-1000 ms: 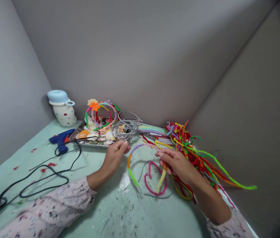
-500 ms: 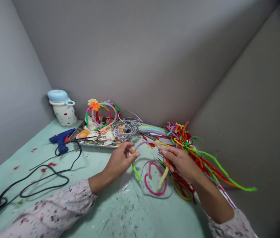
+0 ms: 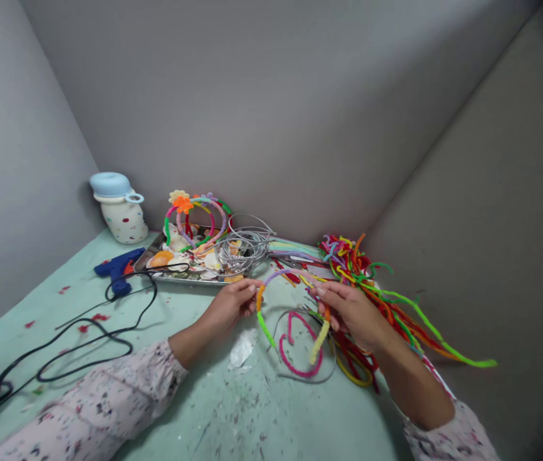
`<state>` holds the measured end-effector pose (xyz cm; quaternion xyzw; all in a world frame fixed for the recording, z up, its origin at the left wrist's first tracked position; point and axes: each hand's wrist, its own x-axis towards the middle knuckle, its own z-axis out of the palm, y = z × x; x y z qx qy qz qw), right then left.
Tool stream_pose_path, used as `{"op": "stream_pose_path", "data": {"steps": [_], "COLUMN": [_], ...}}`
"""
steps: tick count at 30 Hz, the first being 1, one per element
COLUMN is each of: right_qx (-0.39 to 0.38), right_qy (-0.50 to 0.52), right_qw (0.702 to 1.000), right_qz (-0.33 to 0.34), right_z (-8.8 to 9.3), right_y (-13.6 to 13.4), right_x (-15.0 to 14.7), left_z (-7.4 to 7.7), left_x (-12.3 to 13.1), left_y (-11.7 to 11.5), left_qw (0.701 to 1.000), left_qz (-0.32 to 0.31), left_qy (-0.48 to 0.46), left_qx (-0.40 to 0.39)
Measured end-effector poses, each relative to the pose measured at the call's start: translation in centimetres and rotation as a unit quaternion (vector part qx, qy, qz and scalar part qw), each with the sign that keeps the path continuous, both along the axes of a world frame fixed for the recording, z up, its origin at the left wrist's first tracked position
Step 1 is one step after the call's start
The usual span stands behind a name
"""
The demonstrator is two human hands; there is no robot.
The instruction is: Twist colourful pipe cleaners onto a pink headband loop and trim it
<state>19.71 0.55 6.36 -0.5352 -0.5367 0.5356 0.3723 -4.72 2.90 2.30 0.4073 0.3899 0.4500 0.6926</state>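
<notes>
A thin headband wrapped in pipe cleaner (image 3: 287,273) arches between my hands, lilac and pink on top, orange, green and yellow down the sides. My left hand (image 3: 234,302) pinches its left side where lilac meets orange; the fingertips are partly hidden. My right hand (image 3: 351,314) grips the right side near the orange part, thumb and forefinger closed on it. Behind and below the band, a bare grey wire headband (image 3: 332,371) and a curled magenta pipe cleaner (image 3: 320,366) lie on the table.
At the back, a metal tray (image 3: 194,282) bears wrapped headbands, felt pieces and grey wire headbands (image 3: 247,250). A blue glue gun (image 3: 118,267) with a black cord lies left, near a lidded cup (image 3: 125,221). Loose pipe cleaners (image 3: 387,304) heap on the right. A white scrap (image 3: 241,350) lies nearby.
My left hand has drawn slightly left and its thumb has shifted up, uncovering more of the band's orange part and the white scrap. My right hand keeps its grip.
</notes>
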Motion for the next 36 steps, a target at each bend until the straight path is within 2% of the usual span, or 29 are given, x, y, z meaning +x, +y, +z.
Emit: {"op": "stream_pose_path", "data": {"steps": [2, 5, 8, 11, 15, 20, 24, 29, 34, 36], "right_qx": [-0.005, -0.017, -0.028, -0.048, -0.058, 0.005, 0.014, 0.011, 0.019, 0.015], "right_qy": [0.006, 0.000, 0.005, 0.022, 0.045, 0.097, 0.098, 0.085, 0.035, 0.023], "right_qw": [1.000, 1.000, 1.000, 0.998, 0.997, 0.992, 0.989, 0.992, 0.996, 0.996], "right_qz": [0.005, 0.006, 0.013, 0.033, 0.029, -0.074, -0.108, -0.093, -0.084, -0.085], "right_z": [-0.2, -0.5, -1.0, -1.5, -2.1, -2.0, -1.0, -0.5, -1.1, -1.2], "right_y": [0.0, 0.0, 0.1, 0.1, 0.5, 1.4, 1.5, 1.1, 1.1, 1.1], "right_x": [-0.1, -0.4, -0.7, -1.0, -0.9, 1.0, 1.8, 1.2, 0.7, 0.4], "left_z": [0.5, 1.1, 1.3, 1.1, 0.5, -0.3, -0.6, -0.2, 0.0, 0.0], "left_x": [0.1, 0.2, 0.3, 0.4, 0.3, 0.2, 0.2, 0.2, 0.3, 0.4], "left_y": [-0.4, -0.9, -1.2, -1.4, -1.2, -0.5, -0.5, -1.0, -0.9, -0.8], "left_qw": [0.993, 0.978, 0.973, 0.976, 0.990, 0.997, 0.985, 0.969, 0.998, 0.998], "left_qz": [-0.049, -0.071, -0.069, -0.078, -0.097, -0.032, -0.016, -0.019, -0.021, -0.043], "left_qy": [-0.088, -0.155, -0.180, -0.178, -0.102, 0.032, 0.137, 0.146, 0.037, 0.028], "left_qx": [-0.068, -0.117, -0.128, -0.094, -0.003, 0.068, 0.106, 0.196, 0.051, 0.038]}}
